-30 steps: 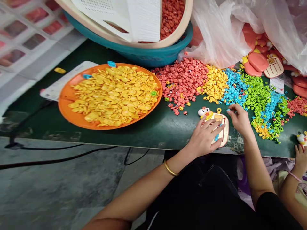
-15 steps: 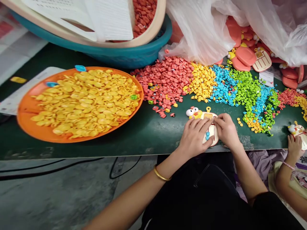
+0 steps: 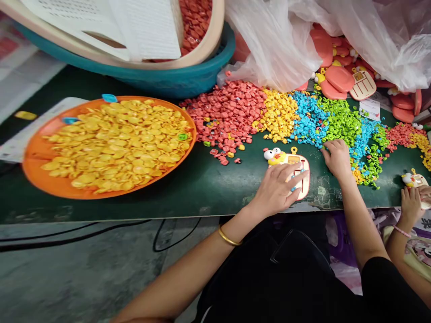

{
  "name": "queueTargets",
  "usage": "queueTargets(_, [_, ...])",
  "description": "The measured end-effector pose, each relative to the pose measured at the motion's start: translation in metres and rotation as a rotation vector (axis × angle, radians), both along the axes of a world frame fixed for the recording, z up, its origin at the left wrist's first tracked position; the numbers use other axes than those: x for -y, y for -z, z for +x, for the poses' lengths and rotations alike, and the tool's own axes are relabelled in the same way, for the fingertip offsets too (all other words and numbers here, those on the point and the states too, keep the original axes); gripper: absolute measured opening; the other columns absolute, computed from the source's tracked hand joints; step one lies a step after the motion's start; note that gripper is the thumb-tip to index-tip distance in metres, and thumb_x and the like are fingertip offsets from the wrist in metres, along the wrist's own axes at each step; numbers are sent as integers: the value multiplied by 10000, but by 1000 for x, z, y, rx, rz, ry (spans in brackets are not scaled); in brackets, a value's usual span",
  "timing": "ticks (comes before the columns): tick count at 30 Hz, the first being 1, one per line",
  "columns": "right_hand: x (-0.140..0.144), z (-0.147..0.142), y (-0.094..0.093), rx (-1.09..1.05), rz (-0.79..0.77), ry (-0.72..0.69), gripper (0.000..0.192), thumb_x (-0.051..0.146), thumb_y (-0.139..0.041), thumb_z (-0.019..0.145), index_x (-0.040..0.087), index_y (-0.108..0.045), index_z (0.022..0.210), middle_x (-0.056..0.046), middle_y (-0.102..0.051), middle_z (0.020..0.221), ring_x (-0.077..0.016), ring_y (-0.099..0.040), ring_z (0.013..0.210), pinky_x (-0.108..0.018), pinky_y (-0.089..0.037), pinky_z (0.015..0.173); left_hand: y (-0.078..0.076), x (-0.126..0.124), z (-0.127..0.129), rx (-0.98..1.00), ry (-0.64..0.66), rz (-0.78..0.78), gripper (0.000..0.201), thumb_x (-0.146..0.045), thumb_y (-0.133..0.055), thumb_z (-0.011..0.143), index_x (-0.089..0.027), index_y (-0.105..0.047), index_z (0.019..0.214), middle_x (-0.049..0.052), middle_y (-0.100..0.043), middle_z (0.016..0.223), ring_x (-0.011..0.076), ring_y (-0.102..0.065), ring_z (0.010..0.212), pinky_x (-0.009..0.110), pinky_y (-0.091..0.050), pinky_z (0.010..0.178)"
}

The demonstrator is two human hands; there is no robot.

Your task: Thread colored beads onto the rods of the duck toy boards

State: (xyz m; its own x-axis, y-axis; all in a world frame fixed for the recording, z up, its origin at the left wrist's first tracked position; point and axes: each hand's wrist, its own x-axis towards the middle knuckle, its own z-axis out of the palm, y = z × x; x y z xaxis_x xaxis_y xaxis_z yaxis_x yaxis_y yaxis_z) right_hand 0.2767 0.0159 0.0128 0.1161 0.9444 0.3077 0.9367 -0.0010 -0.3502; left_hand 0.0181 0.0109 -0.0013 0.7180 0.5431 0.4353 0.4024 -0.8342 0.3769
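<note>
A small cream toy board with a duck head (image 3: 276, 156) lies near the front edge of the green table (image 3: 208, 188). My left hand (image 3: 278, 188) rests flat on the toy board and holds it down. My right hand (image 3: 336, 157) reaches into the beads behind it, fingertips at the border of the blue pile (image 3: 310, 119) and the green pile (image 3: 340, 119). Whether it pinches a bead is hidden. Red beads (image 3: 232, 112) and yellow beads (image 3: 279, 114) lie further left.
An orange tray (image 3: 37, 154) heaped with yellow pieces sits at the left. A teal basin (image 3: 175, 80) under a beige basket stands behind it. A clear plastic bag (image 3: 286, 40) holds pink toy parts. Another person's hands (image 3: 412, 199) hold a similar toy at the right edge.
My right hand left the toy board and moved up and right into the blue and green beads. My left hand stayed on the board. The view shifted slightly.
</note>
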Motion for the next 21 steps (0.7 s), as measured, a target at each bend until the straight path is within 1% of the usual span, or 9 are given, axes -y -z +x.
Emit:
queueTargets(3, [18, -24, -11, -89, 16, 2, 230, 267, -529, 920, 192, -702, 1051, -124, -708, 1014, -270, -615, 949, -418, -480, 869, -6, -4, 0, -111, 148, 22, 413, -282, -456, 989, -320, -544, 1391, 37, -530, 1486, 288, -429, 1393, 539, -305, 1126])
queueTargets(5, [26, -38, -18, -143, -8, -2, 238, 248, -519, 903, 189, -695, 1052, -108, -700, 960, -240, -635, 853, -378, -498, 814, -8, -6, 0, -143, 179, -13, 425, -273, -447, 992, -316, -534, 1406, 35, -552, 1468, 278, -444, 1391, 557, -277, 1151])
queueTargets(8, [26, -53, -22, -203, -72, -44, 219, 223, -533, 869, 204, -707, 1001, -77, -686, 887, -202, -626, 748, -333, -510, 746, -7, -5, 2, -122, 149, -47, 441, -289, -466, 980, -298, -532, 1417, 58, -594, 1421, 276, -522, 1317, 560, -300, 1143])
queueTargets(11, [23, -55, -17, -251, -127, -105, 217, 233, -543, 870, 215, -724, 987, -67, -679, 899, -181, -622, 729, -307, -515, 717, -4, -1, 5, -115, 98, -50, 432, -308, -477, 973, -275, -555, 1398, 75, -607, 1402, 286, -537, 1296, 549, -315, 1128])
queueTargets(12, [22, -52, -15, -241, -118, -88, 223, 239, -538, 876, 210, -728, 989, -73, -675, 907, -184, -620, 734, -312, -516, 720, -4, 1, 6, -122, 83, -51, 430, -313, -471, 976, -263, -556, 1395, 79, -601, 1408, 288, -530, 1303, 542, -315, 1124])
queueTargets(14, [22, -46, -10, -190, -69, 5, 242, 261, -522, 896, 186, -732, 989, -95, -667, 904, -206, -618, 756, -343, -515, 742, -4, 3, 7, -137, 69, -57, 434, -315, -450, 985, -242, -545, 1402, 81, -571, 1444, 284, -512, 1320, 524, -318, 1114])
queueTargets(17, [23, -39, -8, -156, -14, 124, 275, 331, -515, 928, 166, -725, 995, -107, -662, 869, -227, -609, 757, -377, -511, 746, -6, 3, 8, -139, 84, -68, 449, -296, -439, 980, -231, -527, 1416, 74, -531, 1485, 275, -506, 1321, 504, -328, 1099])
queueTargets(19, [23, -43, -8, -215, -13, 87, 272, 369, -536, 935, 182, -715, 1020, -91, -668, 867, -214, -609, 748, -361, -518, 736, -6, 3, 8, -124, 82, -79, 460, -295, -458, 965, -222, -533, 1412, 82, -555, 1460, 281, -515, 1301, 498, -351, 1077])
queueTargets(21, [21, -52, -8, -272, -36, -22, 239, 363, -561, 935, 204, -717, 1023, -74, -673, 886, -202, -618, 781, -343, -525, 759, -6, 3, 9, -97, 48, -92, 464, -311, -488, 946, -203, -556, 1392, 102, -606, 1389, 297, -533, 1259, 491, -385, 1039])
